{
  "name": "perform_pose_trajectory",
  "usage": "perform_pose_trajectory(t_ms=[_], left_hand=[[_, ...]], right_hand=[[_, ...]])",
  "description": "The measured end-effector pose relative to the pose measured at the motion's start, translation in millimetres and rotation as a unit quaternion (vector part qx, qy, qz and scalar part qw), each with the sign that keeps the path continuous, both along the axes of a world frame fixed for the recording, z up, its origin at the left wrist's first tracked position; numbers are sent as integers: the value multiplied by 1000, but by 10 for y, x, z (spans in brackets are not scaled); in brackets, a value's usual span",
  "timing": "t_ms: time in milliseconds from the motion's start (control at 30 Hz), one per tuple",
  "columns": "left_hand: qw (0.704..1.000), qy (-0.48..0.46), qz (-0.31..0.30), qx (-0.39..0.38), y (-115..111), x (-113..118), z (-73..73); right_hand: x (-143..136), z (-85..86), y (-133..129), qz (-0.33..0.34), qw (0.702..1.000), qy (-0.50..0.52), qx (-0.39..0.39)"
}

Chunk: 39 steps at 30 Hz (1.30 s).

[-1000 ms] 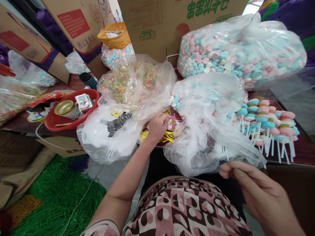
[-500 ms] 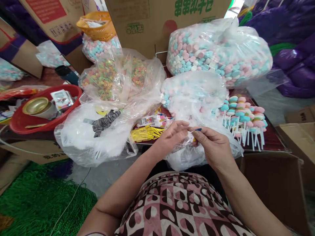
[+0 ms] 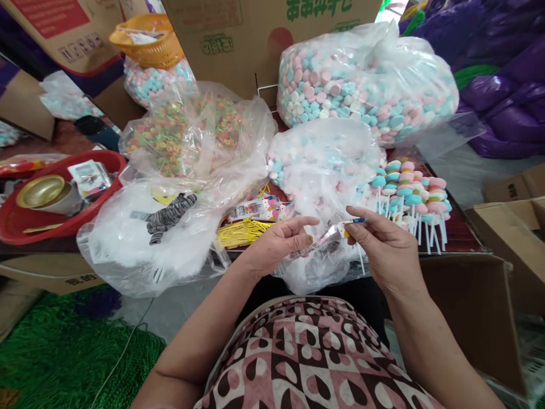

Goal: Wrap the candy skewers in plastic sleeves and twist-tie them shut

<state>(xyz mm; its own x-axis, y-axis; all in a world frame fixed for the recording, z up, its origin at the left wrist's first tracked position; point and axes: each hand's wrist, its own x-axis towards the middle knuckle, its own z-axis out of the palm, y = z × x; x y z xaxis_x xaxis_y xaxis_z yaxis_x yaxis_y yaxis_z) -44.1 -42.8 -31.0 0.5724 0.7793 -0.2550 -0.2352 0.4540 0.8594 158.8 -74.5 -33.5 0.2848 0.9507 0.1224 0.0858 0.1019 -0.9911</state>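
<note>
My right hand (image 3: 385,244) pinches the top of a small printed wrapper (image 3: 347,225) between thumb and fingers. My left hand (image 3: 279,241) is at the wrapper's other end, with thumb and index finger apart; whether it touches the wrapper is unclear. Beneath the hands lies a crumpled clear bag (image 3: 310,272). Just left of them, yellow twist ties (image 3: 242,232) lie beside printed wrappers (image 3: 259,208). To the right, marshmallow skewers (image 3: 411,187) in pink, blue and white rest with their white sticks over the table edge.
Large bags of marshmallows (image 3: 332,85) stand at the back. A bag of colourful ring candies (image 3: 170,136) and a white plastic bag (image 3: 128,227) with a striped bundle lie left. Further left is a red basin (image 3: 91,218). Open cardboard boxes (image 3: 468,307) stand right.
My hands have moved apart, and the left thumb and index finger have spread. More of the wrapper shows between them. The view has shifted slightly to the right.
</note>
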Motion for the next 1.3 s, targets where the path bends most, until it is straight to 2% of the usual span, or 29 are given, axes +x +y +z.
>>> perform_pose_trajectory(t_ms=[167,300,333,467,500,633,667,800,900,967,1033,1167,1300], left_hand=[[996,74,-46,13,-5,-5,18],[988,138,26,61,27,-33,91],[987,141,29,65,35,-40,112],[988,135,-51,58,27,-18,140],[986,140,-54,66,17,-1,131],[978,176,23,106,-6,46,81],[977,185,16,101,-5,47,75],[967,221,-96,82,8,40,84],[959,234,-81,137,19,40,123],[946,249,-72,197,30,38,156],[925,273,-77,253,43,35,183],[898,298,-36,323,50,48,194],[912,290,-18,290,12,87,140]], right_hand=[[12,-26,-7,4,1000,25,12],[68,-79,-23,-19,999,37,21],[78,-92,-27,-22,999,35,22],[86,-101,-28,-28,998,51,22],[86,-97,-26,-31,998,59,18],[105,-92,-22,-44,995,85,9],[113,-95,-23,-50,995,90,10],[137,-89,-30,-58,992,109,2],[148,-51,-45,-1,992,119,-30],[153,-20,-64,65,990,109,-59],[147,4,-89,104,988,89,-77],[107,30,-141,71,994,30,-72],[89,38,-160,49,997,-43,-48]])
